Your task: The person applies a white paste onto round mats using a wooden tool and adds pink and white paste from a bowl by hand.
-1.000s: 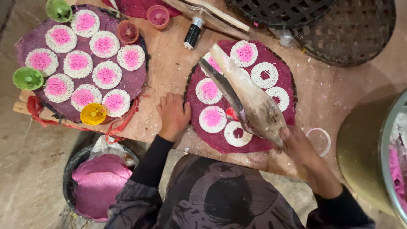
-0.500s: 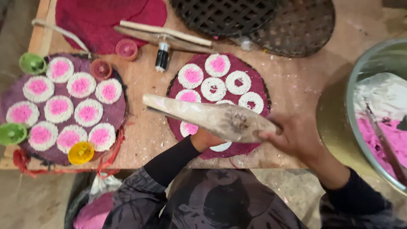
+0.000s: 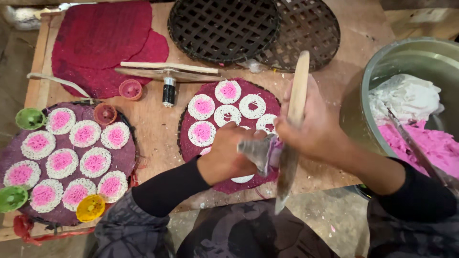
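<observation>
A long wooden-handled knife is gripped upright in the right hand while the left hand is closed on a crumpled grey bag pressed to the blade, both held just above the near edge of the maroon mat dotted with white-and-pink rounds; it looks as if the blade is being wiped, and a steady pinch along the steel would be called for. Left of that mat, a small black-and-white spool is seen, its label too small to make out.

left grip: bare, long black sleeve | right grip: bare, long black sleeve | clothes: dark grey with faint pattern
</observation>
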